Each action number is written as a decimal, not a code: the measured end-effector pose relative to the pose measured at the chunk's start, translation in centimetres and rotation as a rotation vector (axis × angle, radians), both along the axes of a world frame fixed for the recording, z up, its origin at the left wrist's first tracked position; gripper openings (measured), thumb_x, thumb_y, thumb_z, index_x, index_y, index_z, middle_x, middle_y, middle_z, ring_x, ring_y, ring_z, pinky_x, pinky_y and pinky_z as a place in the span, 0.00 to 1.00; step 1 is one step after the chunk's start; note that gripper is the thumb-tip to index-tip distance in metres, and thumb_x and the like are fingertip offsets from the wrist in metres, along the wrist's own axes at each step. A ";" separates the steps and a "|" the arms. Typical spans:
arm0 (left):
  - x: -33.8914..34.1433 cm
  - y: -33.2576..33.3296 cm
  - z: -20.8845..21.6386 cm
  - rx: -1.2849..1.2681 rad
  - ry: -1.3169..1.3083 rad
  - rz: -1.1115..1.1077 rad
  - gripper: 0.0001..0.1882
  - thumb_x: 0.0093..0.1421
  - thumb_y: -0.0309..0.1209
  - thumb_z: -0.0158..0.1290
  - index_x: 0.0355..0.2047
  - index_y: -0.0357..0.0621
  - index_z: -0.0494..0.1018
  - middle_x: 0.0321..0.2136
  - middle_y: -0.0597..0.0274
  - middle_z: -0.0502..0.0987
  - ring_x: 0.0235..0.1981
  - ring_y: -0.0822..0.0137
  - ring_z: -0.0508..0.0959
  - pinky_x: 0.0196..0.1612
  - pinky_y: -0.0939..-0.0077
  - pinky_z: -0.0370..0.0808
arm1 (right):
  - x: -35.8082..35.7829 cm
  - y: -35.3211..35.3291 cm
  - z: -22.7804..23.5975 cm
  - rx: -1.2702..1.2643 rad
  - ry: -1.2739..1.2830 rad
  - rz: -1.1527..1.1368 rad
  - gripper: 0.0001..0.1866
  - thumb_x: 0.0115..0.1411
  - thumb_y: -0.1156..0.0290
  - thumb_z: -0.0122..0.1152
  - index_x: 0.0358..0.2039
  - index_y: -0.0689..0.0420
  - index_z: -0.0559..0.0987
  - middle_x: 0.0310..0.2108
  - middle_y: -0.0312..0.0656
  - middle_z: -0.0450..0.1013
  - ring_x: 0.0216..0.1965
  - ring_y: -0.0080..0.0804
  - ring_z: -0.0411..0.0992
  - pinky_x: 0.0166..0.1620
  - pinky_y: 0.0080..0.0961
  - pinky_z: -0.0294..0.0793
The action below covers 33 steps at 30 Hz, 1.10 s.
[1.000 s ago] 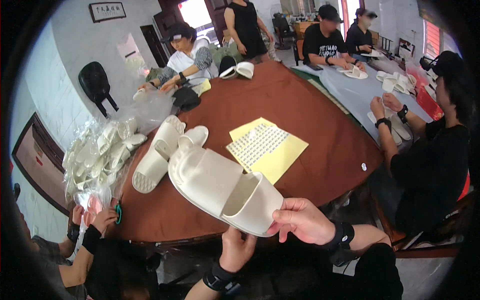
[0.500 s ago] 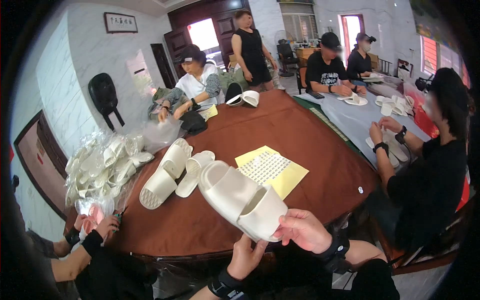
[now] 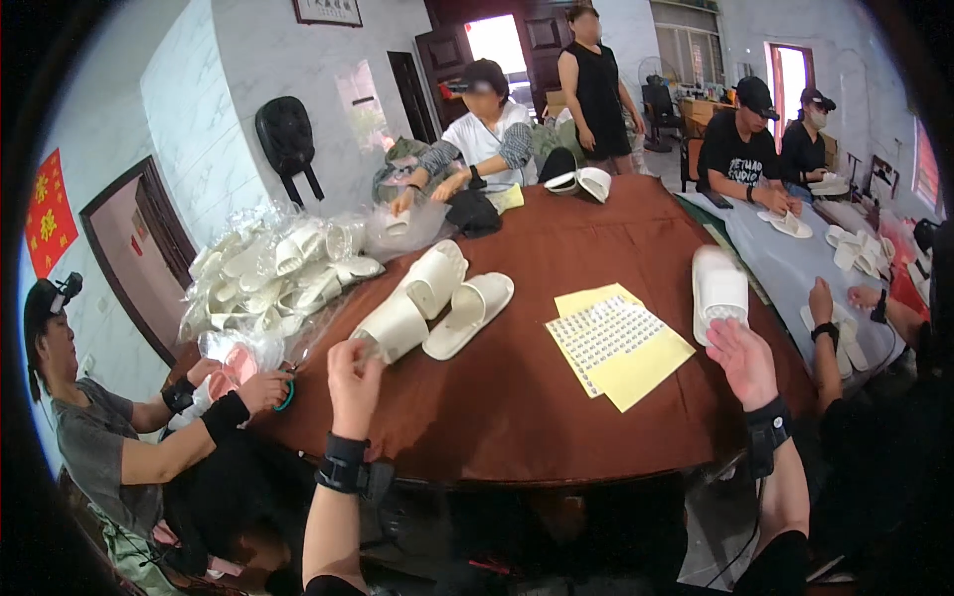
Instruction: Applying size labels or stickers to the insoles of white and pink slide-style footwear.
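My left hand [image 3: 355, 385] is raised over the near edge of the table, its fingers bent together beside the toe end of a white slide slipper [image 3: 393, 330]. What lies between those fingertips is blurred, and whether they touch the slipper cannot be made out. That slipper lies end to end with another white slipper [image 3: 434, 278], and a third white slipper [image 3: 472, 316] rests to their right. My right hand [image 3: 741, 366] is open, palm up and fingers stretched, at the near end of a white slipper [image 3: 719, 288] whose far end is smeared by motion. Yellow sticker sheets [image 3: 651, 370] lie between my hands.
A plastic-wrapped heap of white slippers [image 3: 283, 263] stands at the left of the brown-covered table [image 3: 517, 427]. Nearby, a person at left handles pink slippers [image 3: 238, 366] and teal-handled scissors [image 3: 285, 392]. Other people sit across and at a grey-covered table [image 3: 795, 263] on the right.
The slipper I held in both hands is now at the right by my right hand. My left hand has let go of it and moved left. The view has turned left.
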State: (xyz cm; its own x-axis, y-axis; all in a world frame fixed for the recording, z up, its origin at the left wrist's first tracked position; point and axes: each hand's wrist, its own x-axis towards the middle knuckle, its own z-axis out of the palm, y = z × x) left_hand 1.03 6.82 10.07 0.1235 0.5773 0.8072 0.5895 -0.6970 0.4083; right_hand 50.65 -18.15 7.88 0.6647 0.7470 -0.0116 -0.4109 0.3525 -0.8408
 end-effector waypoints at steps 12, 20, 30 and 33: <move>-3.1 9.9 -3.1 -0.976 -0.387 -0.184 0.22 0.53 0.27 0.58 0.49 0.35 0.72 0.36 0.60 0.79 0.34 0.65 0.80 0.38 0.74 0.77 | -3.2 -2.2 0.8 -0.053 -0.390 0.093 0.08 0.64 0.75 0.49 0.41 0.61 0.75 0.40 0.42 0.77 0.34 0.23 0.73 0.34 0.21 0.74; -0.3 8.9 -2.7 -0.907 -0.763 -0.353 0.21 0.61 0.25 0.53 0.55 0.36 0.67 0.48 0.55 0.76 0.43 0.60 0.80 0.43 0.61 0.81 | -4.0 -3.2 1.0 -0.109 -0.557 0.203 0.07 0.64 0.76 0.48 0.39 0.61 0.76 0.33 0.40 0.77 0.30 0.21 0.72 0.33 0.19 0.73; -3.7 1.9 0.8 -0.880 -0.959 -0.700 0.25 0.62 0.22 0.51 0.60 0.39 0.62 0.55 0.55 0.72 0.54 0.58 0.75 0.55 0.57 0.75 | -5.0 -2.9 2.5 -0.144 -0.524 0.284 0.08 0.65 0.76 0.48 0.41 0.61 0.75 0.32 0.41 0.77 0.30 0.23 0.73 0.34 0.19 0.74; -2.1 -0.8 0.7 -0.910 -0.951 -0.825 0.27 0.61 0.22 0.52 0.61 0.38 0.62 0.56 0.54 0.72 0.55 0.57 0.74 0.56 0.56 0.74 | -7.0 -1.0 3.2 -0.111 -0.571 0.369 0.10 0.66 0.73 0.49 0.45 0.61 0.73 0.34 0.41 0.76 0.31 0.23 0.73 0.36 0.19 0.74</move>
State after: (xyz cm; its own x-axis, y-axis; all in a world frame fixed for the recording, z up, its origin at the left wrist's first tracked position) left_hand -1.02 5.98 10.82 0.3066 0.9312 0.1971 -0.5314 -0.0044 0.8471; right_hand 43.69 -19.17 11.05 0.2912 0.9404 0.1757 0.0308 0.1743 -0.9842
